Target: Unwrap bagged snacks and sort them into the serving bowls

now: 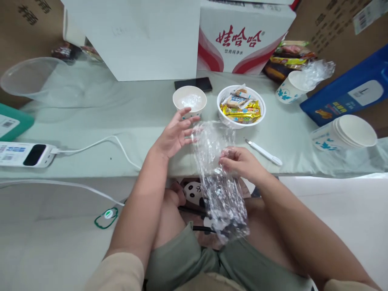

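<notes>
A long clear plastic bag hangs over the table's front edge, down above my lap. My right hand pinches its upper part from the right side. With fingers spread, my left hand is at the bag's left edge, close to a paper cup that has clear plastic inside. Whether the left fingertips touch the bag I cannot tell. Just behind the bag is a white plastic bowl of wrapped snacks. A white-handled craft knife lies right of my right hand.
A black phone lies before the white boxes. Stacked paper cups, another cup and a blue container stand right. At left are a clear round tub, a power bank and its white cable.
</notes>
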### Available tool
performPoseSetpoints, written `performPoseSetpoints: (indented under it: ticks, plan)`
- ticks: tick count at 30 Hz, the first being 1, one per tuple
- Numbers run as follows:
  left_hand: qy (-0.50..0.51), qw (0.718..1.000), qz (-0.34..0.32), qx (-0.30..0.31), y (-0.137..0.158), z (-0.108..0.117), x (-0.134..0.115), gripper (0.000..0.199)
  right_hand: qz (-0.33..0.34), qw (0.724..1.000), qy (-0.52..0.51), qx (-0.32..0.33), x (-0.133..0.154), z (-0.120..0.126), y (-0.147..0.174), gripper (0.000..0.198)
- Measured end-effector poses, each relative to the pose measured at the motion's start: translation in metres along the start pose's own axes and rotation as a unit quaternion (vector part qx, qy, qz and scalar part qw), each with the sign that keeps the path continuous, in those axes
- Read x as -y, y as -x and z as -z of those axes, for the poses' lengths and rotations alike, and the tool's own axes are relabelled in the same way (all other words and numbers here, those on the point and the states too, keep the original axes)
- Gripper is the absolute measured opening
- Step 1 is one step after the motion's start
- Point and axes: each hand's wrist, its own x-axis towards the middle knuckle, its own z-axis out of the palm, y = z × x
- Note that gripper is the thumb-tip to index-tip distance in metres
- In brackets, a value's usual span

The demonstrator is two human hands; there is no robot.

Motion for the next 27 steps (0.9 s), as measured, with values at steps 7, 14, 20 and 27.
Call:
performPoseSetpoints:
  ticks: [7,14,20,27]
  plan:
    - [-0.066,0.987,0.122,0.076,-0.001,-0.036,0.034,0.047,0.088,0.973,0.042,-0.208,-0.003,0.005,0.001,0.012]
    - [-0.152,0.984,0.073,0.049,-0.004,-0.042,0.033,0.032,0.077,0.979,-0.009,-0.186,-0.009,0.018,0.001,0.031]
    - [-0.179,0.977,0.068,0.098,-0.004,-0.035,0.033,0.035,0.06,0.974,-0.118,-0.186,-0.016,0.027,-0.004,0.025]
    - [-0.12,0.992,-0.021,0.038,-0.011,-0.034,0.033,0.013,0.02,0.952,-0.257,-0.164,-0.015,0.033,-0.006,0.014]
